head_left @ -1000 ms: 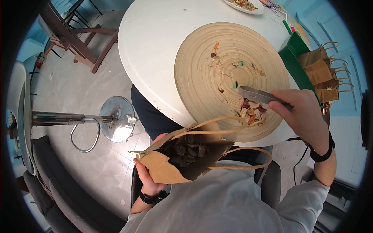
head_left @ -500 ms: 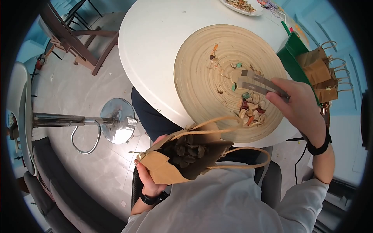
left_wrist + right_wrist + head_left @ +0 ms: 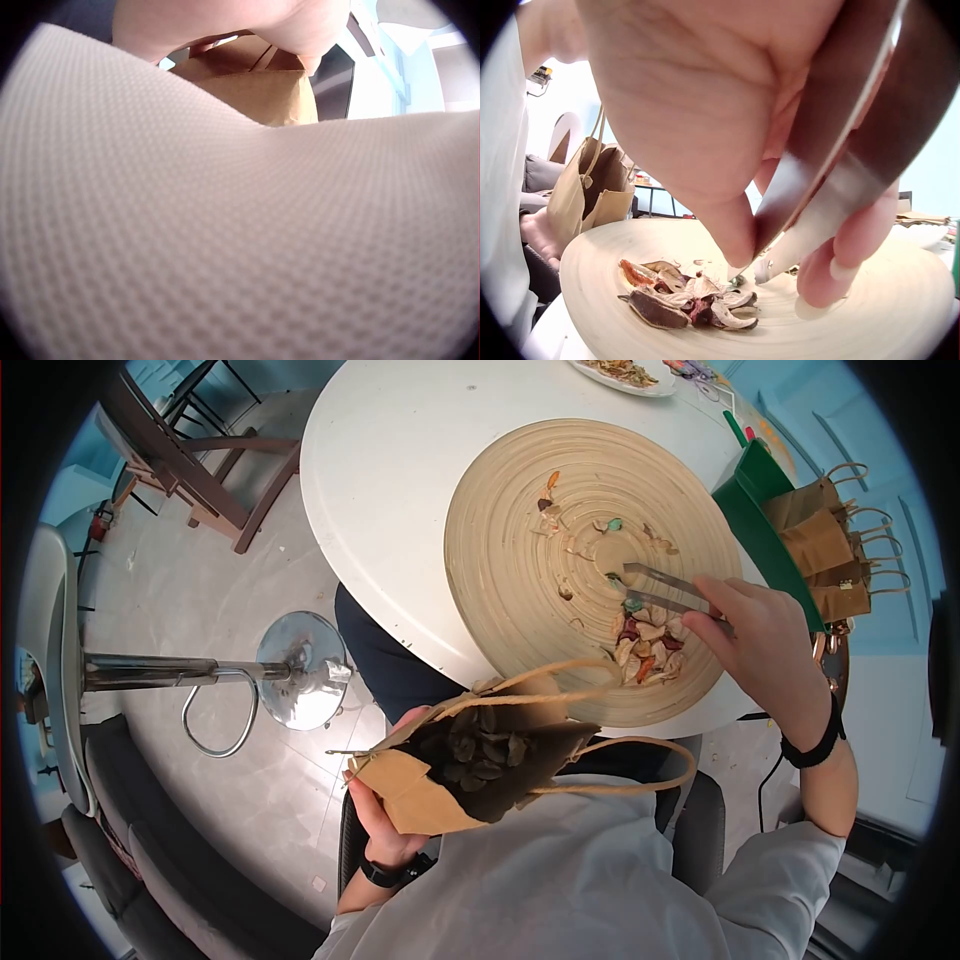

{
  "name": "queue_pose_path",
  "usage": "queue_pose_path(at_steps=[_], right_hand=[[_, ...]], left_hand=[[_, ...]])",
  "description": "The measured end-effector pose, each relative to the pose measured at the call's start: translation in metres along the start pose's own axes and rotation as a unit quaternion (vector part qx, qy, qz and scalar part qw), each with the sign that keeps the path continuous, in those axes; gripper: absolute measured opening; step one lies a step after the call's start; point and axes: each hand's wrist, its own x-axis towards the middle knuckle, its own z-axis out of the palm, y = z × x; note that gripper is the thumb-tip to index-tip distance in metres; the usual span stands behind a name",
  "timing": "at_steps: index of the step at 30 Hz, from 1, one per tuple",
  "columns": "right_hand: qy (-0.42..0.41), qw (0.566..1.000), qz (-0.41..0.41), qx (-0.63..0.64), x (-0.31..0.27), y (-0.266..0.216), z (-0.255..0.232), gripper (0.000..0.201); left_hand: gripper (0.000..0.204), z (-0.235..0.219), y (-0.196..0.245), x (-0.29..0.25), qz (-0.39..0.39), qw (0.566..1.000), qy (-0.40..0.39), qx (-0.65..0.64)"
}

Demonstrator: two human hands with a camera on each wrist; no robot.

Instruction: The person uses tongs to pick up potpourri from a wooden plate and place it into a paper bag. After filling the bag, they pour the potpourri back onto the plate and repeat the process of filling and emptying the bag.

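Note:
My left hand (image 3: pixel 388 838) holds a brown paper bag (image 3: pixel 425 800) by its side, the mouth facing up and dark flat pieces (image 3: pixel 478 752) inside. In the left wrist view, cloth covers most of the picture, with the bag (image 3: pixel 255 94) behind the hand. Between thumb and fingers, my right hand (image 3: pixel 768 645) pinches metal tongs (image 3: pixel 662 579) over a round ridged wooden plate (image 3: pixel 500 550). Their arms are apart, tips right by a small green piece (image 3: pixel 613 577). Below them lies a pile of dried petals (image 3: pixel 648 652), with another green piece (image 3: pixel 632 605) at its upper edge.
Scattered dried bits (image 3: pixel 548 510) lie elsewhere on the plate. A green bin (image 3: pixel 755 485) stands at the right of the white table (image 3: pixel 380 490), beside several paper bags (image 3: pixel 820 545). At the far edge is a white plate (image 3: pixel 655 390) of dried pieces.
The tongs were nearly closed above the pile, then spread wide. Now they have come to the small green piece, their arms closer together than half a second ago. The left hand keeps its hold.

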Motion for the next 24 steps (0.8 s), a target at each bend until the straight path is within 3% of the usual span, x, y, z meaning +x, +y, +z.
queue_pose_path(at_steps=[9, 15, 17, 18, 20, 24], right_hand=[[-0.031, 0.999, -0.017, -0.019, 0.001, 0.001, -0.005, 0.02], [-0.063, 0.987, 0.07, 0.127, 0.004, 0.0, -0.026, 0.018], [-0.161, 0.952, 0.106, 0.237, 0.002, -0.008, -0.04, 0.019], [-0.161, 0.952, 0.106, 0.237, -0.002, -0.01, -0.04, 0.019], [-0.136, 0.941, -0.012, 0.308, -0.01, -0.012, -0.039, 0.023], [-0.088, 0.953, -0.01, 0.291, -0.004, -0.012, -0.041, 0.027]], left_hand=[[0.106, 0.002, 0.0, 0.001, 0.006, 1.0, -0.002, 0.003], [0.105, 0.0, 0.001, 0.0, 0.004, 1.0, -0.002, 0.001], [0.105, 0.0, 0.0, 0.001, 0.005, 1.0, 0.0, 0.002], [0.104, 0.001, 0.001, 0.002, 0.006, 1.0, 0.001, -0.001], [0.104, 0.004, 0.001, 0.003, 0.006, 1.0, 0.001, -0.003], [0.102, 0.004, 0.001, 0.002, 0.017, 1.0, -0.004, -0.007]])
